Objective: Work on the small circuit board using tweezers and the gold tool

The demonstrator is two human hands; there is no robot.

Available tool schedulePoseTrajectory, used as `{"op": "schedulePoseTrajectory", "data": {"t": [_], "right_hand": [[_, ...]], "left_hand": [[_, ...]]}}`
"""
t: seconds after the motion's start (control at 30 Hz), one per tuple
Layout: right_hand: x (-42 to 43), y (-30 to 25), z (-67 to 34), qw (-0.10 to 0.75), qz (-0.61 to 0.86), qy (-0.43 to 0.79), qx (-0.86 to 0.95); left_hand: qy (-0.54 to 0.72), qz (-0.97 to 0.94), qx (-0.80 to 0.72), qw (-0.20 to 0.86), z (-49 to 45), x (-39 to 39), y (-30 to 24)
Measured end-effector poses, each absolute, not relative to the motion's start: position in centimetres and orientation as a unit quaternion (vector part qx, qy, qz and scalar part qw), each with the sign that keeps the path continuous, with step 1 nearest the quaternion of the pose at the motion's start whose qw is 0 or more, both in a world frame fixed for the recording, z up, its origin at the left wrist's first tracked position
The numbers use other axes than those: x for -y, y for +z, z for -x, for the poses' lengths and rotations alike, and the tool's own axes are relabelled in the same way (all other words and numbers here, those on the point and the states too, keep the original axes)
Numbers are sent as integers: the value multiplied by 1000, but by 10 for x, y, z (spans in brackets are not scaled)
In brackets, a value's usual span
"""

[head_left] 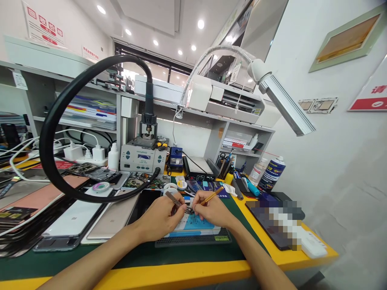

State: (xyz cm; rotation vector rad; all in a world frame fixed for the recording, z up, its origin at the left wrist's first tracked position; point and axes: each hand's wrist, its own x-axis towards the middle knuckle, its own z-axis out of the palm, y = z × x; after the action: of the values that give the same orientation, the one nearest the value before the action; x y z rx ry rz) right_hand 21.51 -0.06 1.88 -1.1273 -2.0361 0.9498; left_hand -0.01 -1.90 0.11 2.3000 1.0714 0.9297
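The poster (44, 26) at upper left reads "回收价" in red boxes, its fourth character unclear. The sign (370, 94) at far right shows a red "请" above a white tick. The spray can (271, 174) bears "30"; its smaller print is illegible.

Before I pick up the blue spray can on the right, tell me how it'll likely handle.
The blue spray can may tip if pushed high, being taller than wide. Its round body would probably roll once on its side. The thin red straw at its nozzle looks likely to bend or snag.

Room between the forearms (102, 262) — black hose (47, 133) arches across the left.
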Motion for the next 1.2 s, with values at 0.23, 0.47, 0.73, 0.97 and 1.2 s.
{"op": "schedulePoseTrajectory", "data": {"t": [0.23,0.47,0.73,0.97,1.2], "right_hand": [[1,18,-216,306,426,361,771],[1,18,-216,306,422,362,773],[0,16,-215,313,421,361,771],[1,16,-215,313,419,355,775],[-1,15,-215,310,411,360,778]], "left_hand": [[336,-829,-387,222,0,21,4],[331,-829,-392,220,0,20,4],[328,-832,-392,215,1,21,4],[327,-835,-388,213,0,20,4],[321,-835,-391,217,1,19,4]]}}
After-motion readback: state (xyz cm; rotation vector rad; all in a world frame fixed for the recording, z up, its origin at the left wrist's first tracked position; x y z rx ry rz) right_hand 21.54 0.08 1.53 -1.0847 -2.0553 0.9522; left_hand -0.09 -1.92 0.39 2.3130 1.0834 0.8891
